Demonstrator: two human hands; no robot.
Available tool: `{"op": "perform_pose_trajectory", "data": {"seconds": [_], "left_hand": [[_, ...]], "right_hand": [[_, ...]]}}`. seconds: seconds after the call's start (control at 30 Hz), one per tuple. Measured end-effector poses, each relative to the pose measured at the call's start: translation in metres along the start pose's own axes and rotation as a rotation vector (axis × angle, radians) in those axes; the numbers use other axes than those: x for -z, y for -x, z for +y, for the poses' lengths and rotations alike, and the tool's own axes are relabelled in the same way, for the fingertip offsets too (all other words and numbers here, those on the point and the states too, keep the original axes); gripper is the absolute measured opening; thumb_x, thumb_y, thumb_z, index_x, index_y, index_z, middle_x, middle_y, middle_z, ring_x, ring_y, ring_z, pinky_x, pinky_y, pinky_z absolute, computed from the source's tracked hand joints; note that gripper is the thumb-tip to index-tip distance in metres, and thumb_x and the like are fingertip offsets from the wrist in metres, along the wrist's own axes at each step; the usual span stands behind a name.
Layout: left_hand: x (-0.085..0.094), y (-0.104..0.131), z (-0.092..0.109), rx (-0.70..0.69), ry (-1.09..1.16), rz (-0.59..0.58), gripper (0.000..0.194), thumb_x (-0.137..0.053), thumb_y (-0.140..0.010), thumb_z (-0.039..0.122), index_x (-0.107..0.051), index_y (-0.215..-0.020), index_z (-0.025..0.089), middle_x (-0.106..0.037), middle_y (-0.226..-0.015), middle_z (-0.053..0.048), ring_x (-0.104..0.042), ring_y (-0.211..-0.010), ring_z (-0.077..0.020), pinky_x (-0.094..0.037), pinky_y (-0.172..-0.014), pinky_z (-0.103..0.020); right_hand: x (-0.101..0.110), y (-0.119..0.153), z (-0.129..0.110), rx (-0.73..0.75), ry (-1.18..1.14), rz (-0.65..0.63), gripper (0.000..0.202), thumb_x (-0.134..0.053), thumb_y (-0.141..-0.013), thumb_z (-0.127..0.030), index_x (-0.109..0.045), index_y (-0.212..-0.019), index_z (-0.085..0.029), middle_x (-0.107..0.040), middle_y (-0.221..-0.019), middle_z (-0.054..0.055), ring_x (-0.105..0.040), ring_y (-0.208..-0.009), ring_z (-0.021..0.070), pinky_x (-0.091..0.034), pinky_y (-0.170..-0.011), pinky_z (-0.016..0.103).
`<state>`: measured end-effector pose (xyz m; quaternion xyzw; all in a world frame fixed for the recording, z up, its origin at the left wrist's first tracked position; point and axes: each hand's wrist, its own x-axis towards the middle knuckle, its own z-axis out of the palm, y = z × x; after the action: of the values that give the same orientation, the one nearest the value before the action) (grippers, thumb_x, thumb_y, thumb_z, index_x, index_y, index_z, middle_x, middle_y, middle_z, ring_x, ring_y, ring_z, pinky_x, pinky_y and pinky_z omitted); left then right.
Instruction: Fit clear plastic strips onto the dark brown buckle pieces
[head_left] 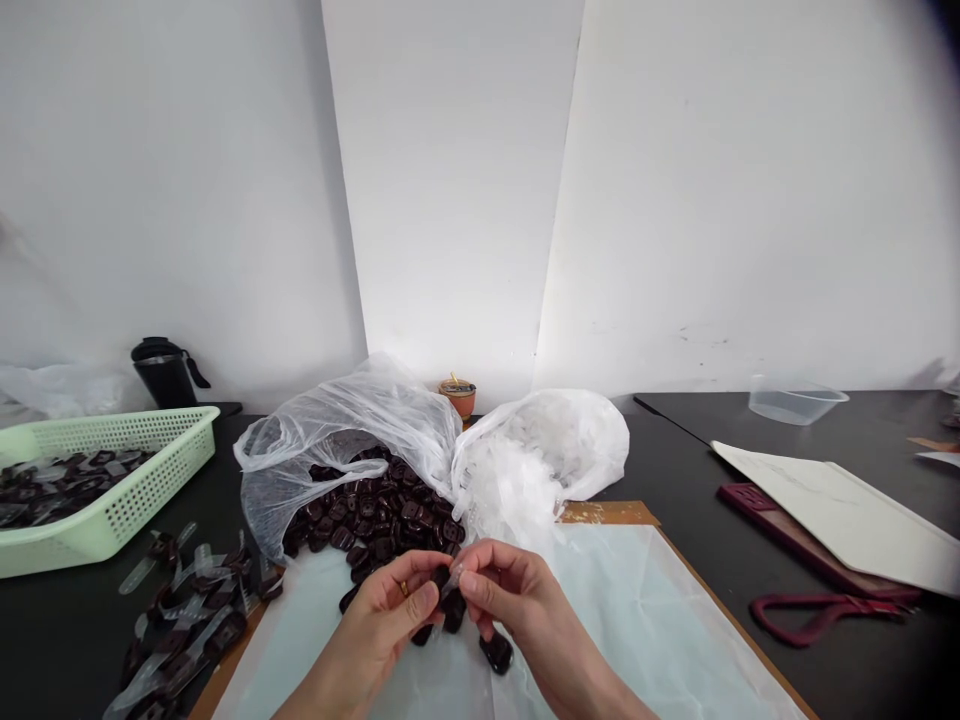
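Observation:
My left hand (390,615) and my right hand (501,592) meet over a pale sheet (637,620), pinching one dark brown plastic piece (445,582) and a small clear sleeve (455,578) between their fingertips. Just behind them an open plastic bag (330,440) spills several dark brown pieces (375,510) onto the sheet. One loose piece (497,652) lies under my right hand. A second bag (540,450) to the right holds clear sleeves.
A green basket (150,480) of sleeved pieces stands at the left, with more sleeved pieces (187,610) piled before it. A black mug (165,372) and small orange cup (458,395) sit by the wall. Red scissors (817,612), white boards (847,515) and a clear tub (795,402) lie right.

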<state>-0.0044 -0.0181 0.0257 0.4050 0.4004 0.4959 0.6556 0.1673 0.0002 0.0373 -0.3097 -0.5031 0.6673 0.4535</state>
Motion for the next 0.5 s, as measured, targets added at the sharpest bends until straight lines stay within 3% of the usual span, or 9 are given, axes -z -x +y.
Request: {"op": "perform_pose_trajectory", "data": {"seconds": [0.33, 0.5], "left_hand": [[0.003, -0.001, -0.007, -0.063, -0.004, -0.025, 0.031, -0.081, -0.071, 0.038, -0.076, -0.096, 0.021, -0.07, -0.095, -0.005, -0.061, -0.087, -0.0209, -0.045, -0.083, -0.033], [0.005, -0.004, -0.011, -0.075, -0.019, -0.058, 0.03, -0.081, -0.071, 0.038, -0.075, -0.096, 0.022, -0.07, -0.09, -0.003, -0.059, -0.084, -0.0181, -0.045, -0.079, -0.03]], "right_hand": [[0.002, 0.002, -0.005, -0.083, -0.053, -0.04, 0.031, -0.08, -0.071, -0.043, -0.068, -0.076, -0.015, -0.064, -0.061, 0.0, -0.056, -0.055, 0.0109, -0.045, -0.058, 0.024], [0.001, 0.002, -0.005, -0.153, -0.076, 0.021, 0.027, -0.083, -0.067, -0.036, -0.072, -0.076, -0.013, -0.065, -0.061, 0.001, -0.056, -0.054, 0.0096, -0.045, -0.058, 0.023]]}}
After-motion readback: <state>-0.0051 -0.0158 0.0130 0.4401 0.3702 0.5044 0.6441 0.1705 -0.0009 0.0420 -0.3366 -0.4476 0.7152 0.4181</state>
